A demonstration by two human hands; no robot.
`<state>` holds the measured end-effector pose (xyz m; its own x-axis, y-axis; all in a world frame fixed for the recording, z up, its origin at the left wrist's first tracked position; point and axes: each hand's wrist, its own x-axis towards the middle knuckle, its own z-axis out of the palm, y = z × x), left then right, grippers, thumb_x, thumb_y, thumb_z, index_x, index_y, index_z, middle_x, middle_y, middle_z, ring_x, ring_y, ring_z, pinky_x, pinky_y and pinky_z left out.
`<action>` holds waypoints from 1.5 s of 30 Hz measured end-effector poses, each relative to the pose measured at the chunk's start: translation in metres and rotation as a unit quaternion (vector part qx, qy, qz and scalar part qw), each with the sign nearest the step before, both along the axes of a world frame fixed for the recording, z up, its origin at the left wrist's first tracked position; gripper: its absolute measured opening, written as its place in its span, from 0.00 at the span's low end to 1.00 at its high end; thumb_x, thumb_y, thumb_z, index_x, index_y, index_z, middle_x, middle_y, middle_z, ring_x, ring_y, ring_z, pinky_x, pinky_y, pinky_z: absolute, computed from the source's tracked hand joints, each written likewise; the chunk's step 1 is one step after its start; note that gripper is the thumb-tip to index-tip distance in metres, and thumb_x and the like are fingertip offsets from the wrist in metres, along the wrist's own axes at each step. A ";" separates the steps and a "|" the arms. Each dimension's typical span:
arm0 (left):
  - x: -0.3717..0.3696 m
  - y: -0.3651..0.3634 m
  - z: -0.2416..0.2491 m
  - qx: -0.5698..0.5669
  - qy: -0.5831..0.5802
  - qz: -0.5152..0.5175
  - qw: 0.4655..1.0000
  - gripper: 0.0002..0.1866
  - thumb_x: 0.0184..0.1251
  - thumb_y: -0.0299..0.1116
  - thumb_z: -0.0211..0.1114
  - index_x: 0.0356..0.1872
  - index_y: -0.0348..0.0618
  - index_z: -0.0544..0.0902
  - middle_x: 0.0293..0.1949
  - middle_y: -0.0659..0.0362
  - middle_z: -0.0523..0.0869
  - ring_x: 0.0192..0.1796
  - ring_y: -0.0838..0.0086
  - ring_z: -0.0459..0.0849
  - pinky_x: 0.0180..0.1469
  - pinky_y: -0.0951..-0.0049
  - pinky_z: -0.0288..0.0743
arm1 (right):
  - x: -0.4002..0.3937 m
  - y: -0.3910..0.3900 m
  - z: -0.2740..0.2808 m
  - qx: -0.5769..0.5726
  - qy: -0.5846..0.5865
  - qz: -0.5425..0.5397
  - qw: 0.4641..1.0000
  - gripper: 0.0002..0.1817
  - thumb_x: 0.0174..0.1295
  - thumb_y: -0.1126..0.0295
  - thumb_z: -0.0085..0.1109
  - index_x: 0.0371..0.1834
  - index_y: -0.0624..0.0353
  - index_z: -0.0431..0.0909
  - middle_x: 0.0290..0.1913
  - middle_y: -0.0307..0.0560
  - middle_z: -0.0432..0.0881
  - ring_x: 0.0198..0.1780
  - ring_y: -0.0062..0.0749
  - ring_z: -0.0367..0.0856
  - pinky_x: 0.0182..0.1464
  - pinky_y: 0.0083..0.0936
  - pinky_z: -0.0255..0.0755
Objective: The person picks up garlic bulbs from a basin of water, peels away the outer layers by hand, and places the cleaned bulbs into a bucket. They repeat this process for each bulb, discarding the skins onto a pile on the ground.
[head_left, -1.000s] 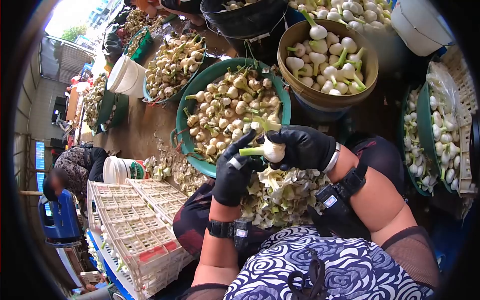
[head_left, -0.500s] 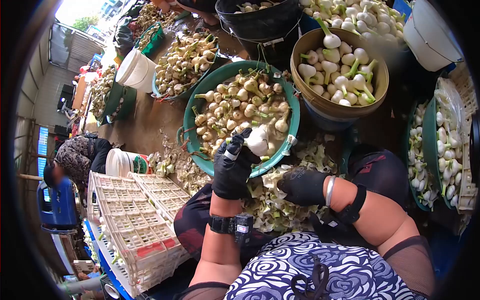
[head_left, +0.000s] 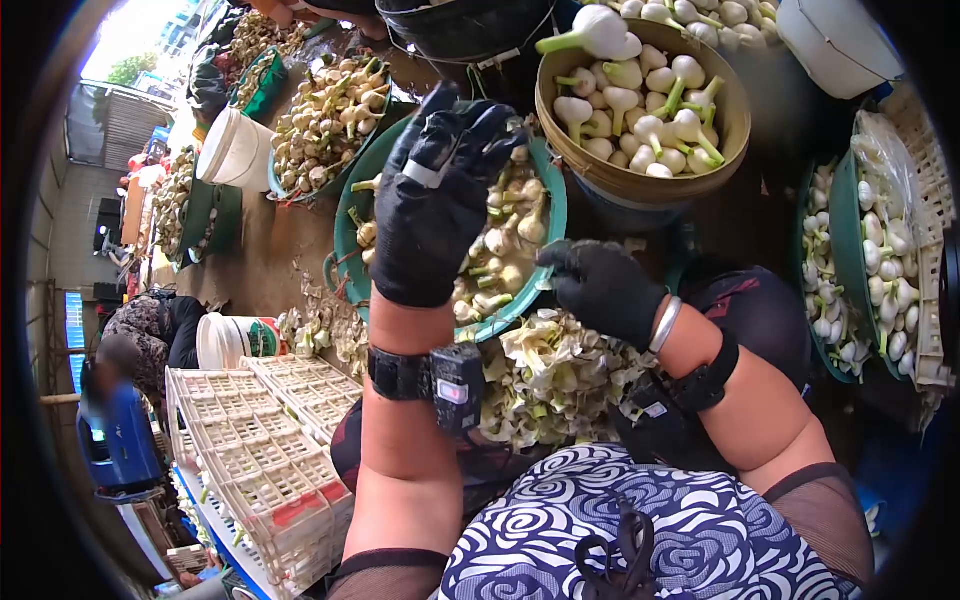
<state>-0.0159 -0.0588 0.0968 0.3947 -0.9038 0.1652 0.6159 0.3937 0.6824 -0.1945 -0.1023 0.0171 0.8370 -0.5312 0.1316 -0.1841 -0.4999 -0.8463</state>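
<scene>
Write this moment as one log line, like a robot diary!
left hand: raised, open | onion: above brown bowl | right hand: over peels, empty

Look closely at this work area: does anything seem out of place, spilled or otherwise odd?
Yes. One peeled bulb appears to hang in mid-air above the tan basin, beyond the raised, open left hand. A heap of peelings is piled loose on the person's lap beside the right hand, not in any container.

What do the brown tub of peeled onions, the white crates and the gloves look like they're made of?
Brown tub: probably moulded plastic, smooth with a dull sheen on its rolled rim. White crates: rigid plastic, going by the lattice grid. Gloves on left hand and right hand: black, matte, likely coated knit fabric.
</scene>
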 end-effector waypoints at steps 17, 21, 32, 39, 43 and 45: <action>0.046 0.110 -0.252 0.522 -0.656 -0.068 0.541 0.14 0.57 0.36 0.64 0.45 0.50 0.83 0.39 0.48 0.84 0.43 0.59 0.82 0.49 0.66 0.75 | 0.008 -0.018 0.015 -0.001 0.098 -0.002 0.995 0.12 0.54 0.70 0.56 0.39 0.64 0.79 0.36 0.55 0.80 0.40 0.44 0.80 0.45 0.34 0.73; 0.035 0.108 -0.171 0.462 -0.129 0.054 0.876 0.08 0.64 0.31 0.59 0.39 0.37 0.80 0.30 0.55 0.83 0.32 0.71 0.82 0.38 0.72 0.77 | 0.017 -0.005 0.001 0.141 0.071 0.027 0.987 0.21 0.52 0.67 0.59 0.50 0.64 0.76 0.46 0.58 0.79 0.47 0.43 0.79 0.52 0.32 0.71; -0.030 0.108 -0.071 0.275 -0.337 0.109 0.894 0.10 0.68 0.34 0.55 0.27 0.42 0.72 0.24 0.63 0.73 0.25 0.76 0.71 0.30 0.74 0.68 | 0.032 0.030 0.001 0.458 -0.172 0.078 0.869 0.28 0.51 0.77 0.65 0.58 0.65 0.70 0.50 0.45 0.78 0.47 0.22 0.78 0.50 0.23 0.75; -0.037 0.108 -0.059 0.290 -0.041 0.069 0.954 0.09 0.67 0.32 0.57 0.38 0.34 0.76 0.32 0.53 0.83 0.35 0.68 0.84 0.42 0.67 0.79 | 0.028 0.017 -0.002 0.551 -0.126 0.048 0.824 0.24 0.57 0.79 0.61 0.59 0.65 0.70 0.50 0.44 0.79 0.47 0.22 0.78 0.51 0.21 0.73; -0.039 0.102 -0.059 0.241 -0.005 0.083 0.967 0.10 0.65 0.31 0.58 0.40 0.33 0.77 0.34 0.53 0.83 0.35 0.68 0.84 0.42 0.68 0.79 | 0.027 0.018 -0.001 0.511 -0.156 0.048 0.844 0.25 0.58 0.78 0.60 0.61 0.64 0.69 0.51 0.43 0.78 0.48 0.22 0.77 0.51 0.20 0.73; -0.038 0.100 -0.060 0.250 -0.009 0.078 0.965 0.10 0.65 0.30 0.59 0.41 0.33 0.77 0.34 0.54 0.83 0.35 0.69 0.84 0.41 0.69 0.79 | 0.026 0.019 0.000 0.509 -0.149 0.056 0.846 0.25 0.59 0.76 0.59 0.61 0.64 0.68 0.51 0.42 0.78 0.48 0.21 0.76 0.52 0.20 0.72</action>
<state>-0.0535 0.0411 0.0364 0.5333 -0.8026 -0.2672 0.5616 0.0996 0.8214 -0.1683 -0.0836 0.0171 0.9001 -0.4152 -0.1321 0.1135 0.5162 -0.8489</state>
